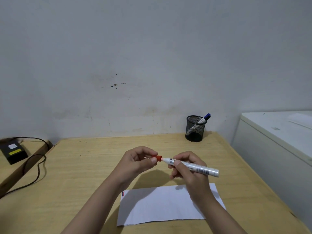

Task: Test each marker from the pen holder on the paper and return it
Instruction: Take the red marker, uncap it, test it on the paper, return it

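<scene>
Your right hand (pixel 185 168) pinches the white-barrelled marker (pixel 194 167) above the white paper sheet (pixel 162 206); your left hand (pixel 140 159) pinches its red cap (pixel 158 157). Misaligned capping risks ink on fingers. The black mesh pen holder (pixel 195 128) stands far right.

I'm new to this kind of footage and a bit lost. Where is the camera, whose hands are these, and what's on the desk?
There is one picture, from a camera worn on a person's head, looking down at their own bare hands. The right hand holds a white marker; the left hand pinches its red cap at the tip. Below them a sheet of paper lies on the wooden desk. At the back stands a black mesh pen holder with a blue-capped marker inside.
</scene>
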`<move>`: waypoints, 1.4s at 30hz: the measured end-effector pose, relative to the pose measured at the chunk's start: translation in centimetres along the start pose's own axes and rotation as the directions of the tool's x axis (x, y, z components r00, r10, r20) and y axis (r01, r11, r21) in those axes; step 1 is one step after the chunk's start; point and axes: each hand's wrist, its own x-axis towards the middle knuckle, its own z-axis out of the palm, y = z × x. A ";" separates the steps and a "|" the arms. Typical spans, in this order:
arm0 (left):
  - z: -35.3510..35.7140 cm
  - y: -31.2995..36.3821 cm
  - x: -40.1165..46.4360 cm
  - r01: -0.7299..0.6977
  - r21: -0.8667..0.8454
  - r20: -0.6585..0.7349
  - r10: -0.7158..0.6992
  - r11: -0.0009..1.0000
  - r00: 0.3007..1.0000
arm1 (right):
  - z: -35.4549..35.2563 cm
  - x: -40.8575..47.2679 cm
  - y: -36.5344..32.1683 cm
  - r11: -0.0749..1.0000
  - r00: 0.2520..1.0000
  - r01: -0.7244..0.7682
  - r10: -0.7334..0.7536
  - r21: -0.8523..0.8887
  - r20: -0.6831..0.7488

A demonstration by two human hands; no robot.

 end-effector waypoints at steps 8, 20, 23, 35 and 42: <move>0.5 1.0 -1.4 -0.081 0.127 -0.005 0.082 0.989 0.997 | -0.3 -0.1 -1.7 1.000 0.988 -0.022 0.021 0.007 0.153; 1.8 2.5 -2.0 -0.271 0.214 -0.133 0.303 0.938 0.944 | 0.6 0.1 -2.1 0.922 0.959 -0.266 0.225 0.282 0.170; 2.1 2.8 -1.0 -0.298 0.292 -0.263 0.376 0.909 0.889 | 0.7 0.3 -1.6 0.939 0.954 -0.296 0.281 0.177 0.108; 7.7 3.9 5.0 -0.319 0.549 -0.128 0.455 0.773 0.881 | -5.1 6.6 -0.5 0.461 0.793 0.543 -0.556 -0.702 0.247; 9.2 1.8 12.6 -0.352 0.686 -0.160 0.603 0.637 0.781 | -9.8 13.1 -2.8 0.729 0.809 0.423 -0.571 -0.539 -0.137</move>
